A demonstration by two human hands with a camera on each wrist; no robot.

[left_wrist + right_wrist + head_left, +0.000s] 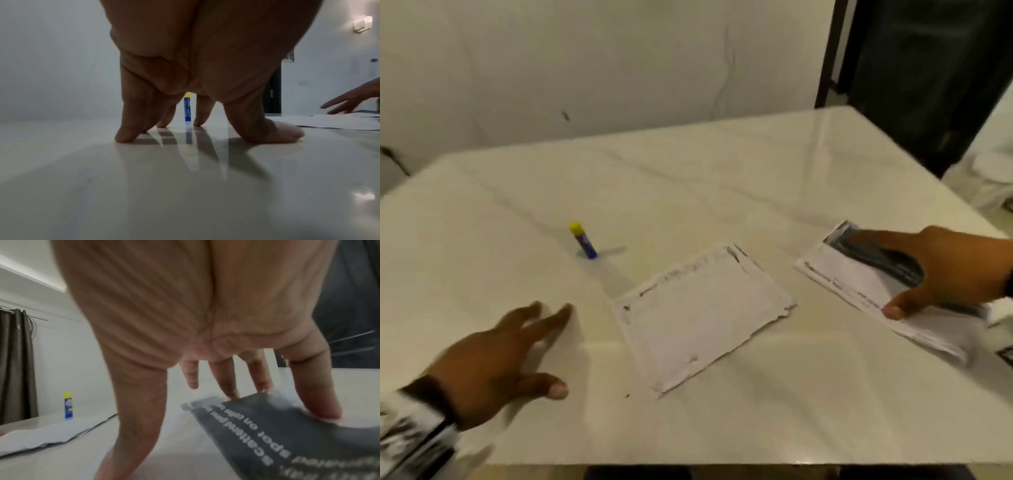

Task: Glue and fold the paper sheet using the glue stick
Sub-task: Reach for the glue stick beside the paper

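Observation:
A blue glue stick (583, 240) with a yellow cap stands upright on the white table (688, 178); it also shows between my left fingers as the glue stick (187, 108) and at far left as the glue stick (68, 406). A white folded paper stack (702, 315) lies flat in the middle. My left hand (510, 353) rests spread on the table, fingertips (127, 134) touching the surface, holding nothing. My right hand (941, 270) presses straight fingers (320, 404) on a printed sheet (859, 274) with a dark picture and text, the printed sheet (277, 434) lying at right.
The table's front edge (688, 464) runs along the bottom and its right edge slants past the printed sheet. A white wall stands behind, a dark doorway (928, 68) at back right. A dark curtain (16, 363) hangs at far left in the right wrist view.

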